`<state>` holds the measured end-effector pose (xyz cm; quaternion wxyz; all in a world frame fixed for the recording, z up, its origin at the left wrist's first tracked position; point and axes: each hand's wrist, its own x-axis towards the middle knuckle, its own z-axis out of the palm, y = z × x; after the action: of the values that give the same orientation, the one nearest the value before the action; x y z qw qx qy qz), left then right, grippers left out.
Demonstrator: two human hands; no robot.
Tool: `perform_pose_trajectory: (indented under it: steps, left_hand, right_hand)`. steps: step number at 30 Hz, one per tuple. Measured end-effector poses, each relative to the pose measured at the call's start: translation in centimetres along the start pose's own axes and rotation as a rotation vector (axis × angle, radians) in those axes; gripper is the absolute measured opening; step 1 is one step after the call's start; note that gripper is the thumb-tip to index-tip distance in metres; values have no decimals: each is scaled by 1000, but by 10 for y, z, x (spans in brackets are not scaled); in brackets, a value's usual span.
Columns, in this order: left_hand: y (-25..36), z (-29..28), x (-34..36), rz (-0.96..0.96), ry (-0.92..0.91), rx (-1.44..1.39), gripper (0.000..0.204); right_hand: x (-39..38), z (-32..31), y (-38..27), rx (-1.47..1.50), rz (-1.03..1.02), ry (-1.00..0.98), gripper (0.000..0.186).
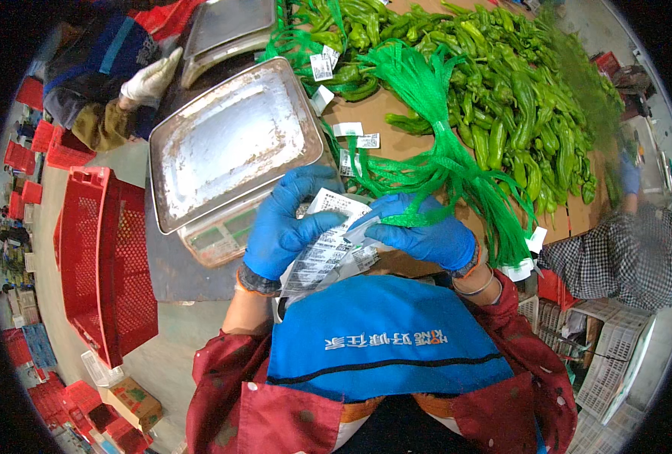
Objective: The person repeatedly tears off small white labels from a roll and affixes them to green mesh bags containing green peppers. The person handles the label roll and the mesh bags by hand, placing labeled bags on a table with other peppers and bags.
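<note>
My left hand point(284, 231), in a blue glove, grips a strip of printed white labels point(319, 256) between thumb and fingers. Close beside it, my gloved right hand point(430, 236) pinches a small white label point(361, 230) at its fingertips. Green netting crosses the right fingers, from a bundle of green mesh bags point(443, 144) fanned out on the table. Whether that hand also grips the netting is hard to see. Further white tags point(362, 141) hang on mesh strands beyond my hands.
A worn metal-topped scale point(233, 144) stands left of my hands, with a second scale point(230, 26) behind. Green peppers point(502, 98) cover the table's far right. A red crate point(97, 265) is at left. A co-worker's white-gloved hand point(152, 78) is far left; another person's checked sleeve point(608, 261) is right.
</note>
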<state>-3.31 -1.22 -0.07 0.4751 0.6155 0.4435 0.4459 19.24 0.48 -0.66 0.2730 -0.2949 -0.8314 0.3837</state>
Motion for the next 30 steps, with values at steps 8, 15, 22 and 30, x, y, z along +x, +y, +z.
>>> perform_pose_trajectory:
  steps: [8,15,22,30]
  left_hand:
    - [-2,-2,-12,-365,86,-338,24]
    - [1,-1,-11,34,-113,-27,22]
    - [1,16,-3,34,-153,22,23]
    - [3,17,-2,-262,-204,-82,24]
  right_hand:
    - [-9,-17,0,52,270,62,23]
    - [-2,-18,3,-12,381,11,34]
    - [-1,-17,-1,-225,289,-168,34]
    - [-1,-28,-12,-218,330,-258,32]
